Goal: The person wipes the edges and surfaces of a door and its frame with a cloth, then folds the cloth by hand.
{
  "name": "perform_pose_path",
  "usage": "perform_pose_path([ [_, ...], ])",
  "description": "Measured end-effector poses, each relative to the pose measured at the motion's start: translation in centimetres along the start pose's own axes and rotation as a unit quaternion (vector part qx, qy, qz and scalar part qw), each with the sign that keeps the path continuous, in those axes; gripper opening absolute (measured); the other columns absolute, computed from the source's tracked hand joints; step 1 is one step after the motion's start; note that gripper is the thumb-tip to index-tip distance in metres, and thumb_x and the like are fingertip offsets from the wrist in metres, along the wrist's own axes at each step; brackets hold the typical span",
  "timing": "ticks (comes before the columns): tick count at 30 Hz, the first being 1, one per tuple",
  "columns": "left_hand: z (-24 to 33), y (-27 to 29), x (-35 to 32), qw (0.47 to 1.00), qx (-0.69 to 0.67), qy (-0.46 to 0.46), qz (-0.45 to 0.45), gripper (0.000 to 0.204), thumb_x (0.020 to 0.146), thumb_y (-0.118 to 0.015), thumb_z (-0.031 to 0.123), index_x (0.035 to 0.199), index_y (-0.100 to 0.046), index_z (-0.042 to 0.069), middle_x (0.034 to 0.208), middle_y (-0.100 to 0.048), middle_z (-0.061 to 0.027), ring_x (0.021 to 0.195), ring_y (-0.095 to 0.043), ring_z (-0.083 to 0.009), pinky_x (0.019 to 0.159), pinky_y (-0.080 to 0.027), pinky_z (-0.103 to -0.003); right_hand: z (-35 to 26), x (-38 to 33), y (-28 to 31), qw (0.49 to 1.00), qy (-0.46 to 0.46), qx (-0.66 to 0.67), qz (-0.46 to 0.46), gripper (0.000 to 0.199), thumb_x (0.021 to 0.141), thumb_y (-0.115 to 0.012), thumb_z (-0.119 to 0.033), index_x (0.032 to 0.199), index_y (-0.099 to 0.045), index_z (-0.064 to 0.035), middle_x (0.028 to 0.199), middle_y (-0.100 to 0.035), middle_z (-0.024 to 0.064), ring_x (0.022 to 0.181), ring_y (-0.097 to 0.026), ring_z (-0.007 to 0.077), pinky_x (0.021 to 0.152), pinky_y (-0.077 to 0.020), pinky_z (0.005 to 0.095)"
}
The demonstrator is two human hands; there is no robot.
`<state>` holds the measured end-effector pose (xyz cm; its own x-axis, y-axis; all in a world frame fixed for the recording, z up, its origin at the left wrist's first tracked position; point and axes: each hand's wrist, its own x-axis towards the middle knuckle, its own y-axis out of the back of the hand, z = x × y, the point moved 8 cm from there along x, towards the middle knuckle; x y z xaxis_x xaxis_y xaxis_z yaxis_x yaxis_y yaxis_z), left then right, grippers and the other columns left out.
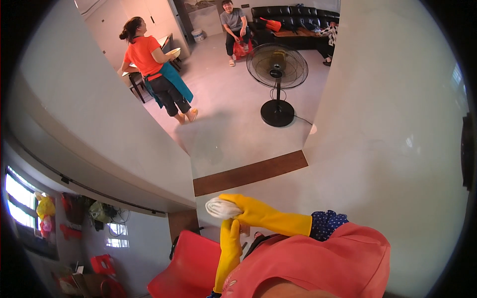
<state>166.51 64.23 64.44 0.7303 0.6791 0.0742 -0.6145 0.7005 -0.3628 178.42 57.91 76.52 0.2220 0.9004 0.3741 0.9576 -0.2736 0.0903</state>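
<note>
Head view: both hands in yellow gloves meet at a white cloth [222,208]; right hand [244,209] grips it, left hand [230,229] touches below, fingers hidden

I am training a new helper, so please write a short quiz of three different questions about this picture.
1. True or false: both hands wear blue gloves.
2. What does the right hand hold? A) white cloth B) red cup C) black brush
3. Which black standing thing is on the floor near the sofa?

Key:
1. False; the gloves are yellow, also on the left hand.
2. A, the white cloth.
3. The fan.
</note>
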Motion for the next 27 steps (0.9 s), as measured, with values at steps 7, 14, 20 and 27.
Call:
perform_pose_path([
  [7,8.8,-2.8,5.2,0.996,-0.067,0.022,0.052,0.052,0.101,-0.058,0.031,0.142,-0.042,0.004,0.137,-0.051,-0.0097,0.119,-0.051,-0.0217,0.101,-0.041,-0.035,1.6,6.7,-4.4,0.924,0.048,-0.362,-0.111,0.063,0.082,-0.064,-0.018,0.142,-0.042,-0.0156,0.111,-0.062,0.0209,0.094,-0.062,0.0399,0.077,-0.0528,0.0461],
  [14,8.7,-1.5,10.3,0.991,-0.121,0.012,0.054,0.055,0.103,-0.05,0.04,0.143,-0.042,0.003,0.142,-0.049,-0.0121,0.131,-0.047,-0.0247,0.112,-0.035,-0.039,1.3,11.0,-1.5,0.926,0.011,-0.355,-0.129,0.063,0.082,-0.064,-0.025,0.14,-0.044,-0.01,0.112,-0.062,0.02,0.094,-0.063,0.0387,0.074,-0.0529,0.0473],
  [20,8.7,-6.2,15.3,0.973,-0.217,-0.015,0.079,0.057,0.102,-0.044,0.051,0.128,-0.054,0.0,0.127,-0.058,-0.0128,0.119,-0.054,-0.0266,0.106,-0.04,-0.041,1.5,13.6,3.9,0.902,0.097,-0.39,-0.155,0.05,0.089,-0.056,-0.027,0.136,-0.048,-0.012,0.109,-0.065,0.0171,0.096,-0.063,0.0366,0.073,-0.0534,0.0452],
  [27,9.7,-6.6,19.1,0.97,-0.229,-0.067,0.042,0.048,0.102,-0.043,0.044,0.118,-0.055,0.001,0.121,-0.059,-0.0123,0.115,-0.056,-0.0292,0.11,-0.036,-0.045,-2.0,13.0,8.4,0.924,0.222,-0.293,-0.102,0.041,0.096,-0.05,-0.038,0.134,-0.053,-0.0246,0.102,-0.068,0.0104,0.08,-0.066,0.0343,0.066,-0.0534,0.0434],
])
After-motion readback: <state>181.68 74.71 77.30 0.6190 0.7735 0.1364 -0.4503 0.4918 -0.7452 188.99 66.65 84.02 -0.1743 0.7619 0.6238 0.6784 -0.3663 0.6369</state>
